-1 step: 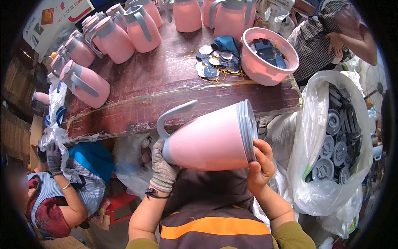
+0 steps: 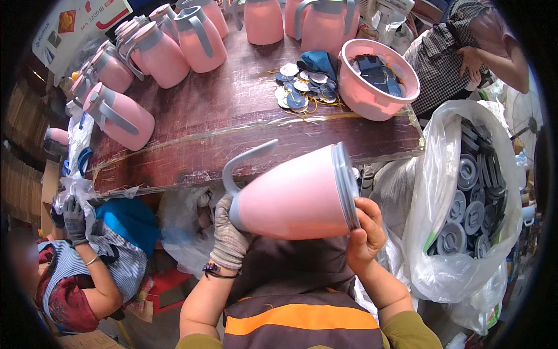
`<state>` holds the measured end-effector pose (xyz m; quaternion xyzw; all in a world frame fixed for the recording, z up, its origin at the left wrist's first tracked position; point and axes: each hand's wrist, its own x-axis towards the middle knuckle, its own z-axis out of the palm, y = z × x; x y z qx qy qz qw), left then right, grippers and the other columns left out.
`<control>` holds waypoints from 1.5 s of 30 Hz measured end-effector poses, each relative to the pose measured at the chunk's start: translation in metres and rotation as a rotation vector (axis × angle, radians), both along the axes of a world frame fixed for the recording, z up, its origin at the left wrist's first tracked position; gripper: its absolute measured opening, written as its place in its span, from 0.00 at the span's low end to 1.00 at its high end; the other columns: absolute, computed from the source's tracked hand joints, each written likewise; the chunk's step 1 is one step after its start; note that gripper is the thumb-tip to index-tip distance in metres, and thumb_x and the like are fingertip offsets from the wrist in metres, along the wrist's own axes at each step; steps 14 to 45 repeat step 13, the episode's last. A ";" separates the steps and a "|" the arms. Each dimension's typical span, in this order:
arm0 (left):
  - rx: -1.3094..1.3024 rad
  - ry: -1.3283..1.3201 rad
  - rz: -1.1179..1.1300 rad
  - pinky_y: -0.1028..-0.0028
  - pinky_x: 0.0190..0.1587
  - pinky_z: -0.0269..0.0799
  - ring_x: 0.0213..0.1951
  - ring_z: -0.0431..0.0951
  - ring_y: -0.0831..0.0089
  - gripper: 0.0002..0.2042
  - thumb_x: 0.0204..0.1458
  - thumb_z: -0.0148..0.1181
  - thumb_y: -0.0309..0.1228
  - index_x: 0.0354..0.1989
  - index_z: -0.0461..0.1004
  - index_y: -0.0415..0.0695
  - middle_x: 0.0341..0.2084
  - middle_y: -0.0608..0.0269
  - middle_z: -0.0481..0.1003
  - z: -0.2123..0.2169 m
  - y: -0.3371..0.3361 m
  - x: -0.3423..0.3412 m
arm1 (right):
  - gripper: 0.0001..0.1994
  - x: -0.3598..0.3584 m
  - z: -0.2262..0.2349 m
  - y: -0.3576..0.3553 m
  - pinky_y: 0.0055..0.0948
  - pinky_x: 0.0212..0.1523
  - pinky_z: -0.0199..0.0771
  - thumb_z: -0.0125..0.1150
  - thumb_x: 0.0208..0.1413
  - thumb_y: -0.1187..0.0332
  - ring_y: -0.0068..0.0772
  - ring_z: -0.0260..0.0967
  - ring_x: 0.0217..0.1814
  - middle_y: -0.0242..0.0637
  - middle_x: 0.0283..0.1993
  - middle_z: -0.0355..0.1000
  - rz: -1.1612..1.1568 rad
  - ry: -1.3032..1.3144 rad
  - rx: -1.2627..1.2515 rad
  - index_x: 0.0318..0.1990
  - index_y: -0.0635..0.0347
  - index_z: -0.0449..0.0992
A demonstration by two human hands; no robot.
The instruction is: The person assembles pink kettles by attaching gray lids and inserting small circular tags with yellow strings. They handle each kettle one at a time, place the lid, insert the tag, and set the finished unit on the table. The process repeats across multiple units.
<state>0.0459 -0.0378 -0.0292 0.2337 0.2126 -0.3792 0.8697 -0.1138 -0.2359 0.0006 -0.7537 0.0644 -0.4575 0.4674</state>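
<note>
A pink jug [image 2: 290, 195] with a grey curved handle [image 2: 249, 156] lies on its side between my hands, in front of the table edge. My left hand [image 2: 228, 235], in a pale knitted glove, is wrapped round its narrow grey neck end. At the other end, my bare right hand [image 2: 366, 230] grips the wide grey ringed base [image 2: 345, 189] with thumb and fingers. The jug tilts slightly, its base end toward the right. Its underside and opening are hidden from this view.
On the dark red table [image 2: 203, 131] stand several pink jugs [image 2: 165, 58], round tags [image 2: 299, 87] and a pink tub [image 2: 378, 81]. A clear bag of grey lids [image 2: 456, 209] stands at the right. Co-workers sit at the left [image 2: 110, 256] and far right [image 2: 442, 55].
The jug has turned very slightly in my hands, and its handle has shifted a little to the right. Both hands keep their hold.
</note>
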 end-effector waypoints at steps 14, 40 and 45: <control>0.502 -1.570 0.150 0.55 0.64 0.57 0.65 0.57 0.55 0.37 0.44 0.58 0.64 0.57 0.70 0.50 0.66 0.52 0.51 0.056 0.018 0.021 | 0.29 0.003 -0.017 -0.011 0.21 0.54 0.64 0.59 0.58 0.57 0.22 0.67 0.54 0.37 0.51 0.71 0.265 0.015 1.308 0.61 0.67 0.62; 0.502 -1.570 0.150 0.55 0.64 0.57 0.65 0.57 0.55 0.37 0.44 0.58 0.64 0.57 0.70 0.50 0.66 0.52 0.51 0.056 0.018 0.021 | 0.29 0.003 -0.017 -0.011 0.21 0.54 0.64 0.59 0.58 0.57 0.22 0.67 0.54 0.37 0.51 0.71 0.265 0.015 1.308 0.61 0.67 0.62; 0.502 -1.570 0.150 0.55 0.64 0.57 0.65 0.57 0.55 0.37 0.44 0.58 0.64 0.57 0.70 0.50 0.66 0.52 0.51 0.056 0.018 0.021 | 0.29 0.003 -0.017 -0.011 0.21 0.54 0.64 0.59 0.58 0.57 0.22 0.67 0.54 0.37 0.51 0.71 0.265 0.015 1.308 0.61 0.67 0.62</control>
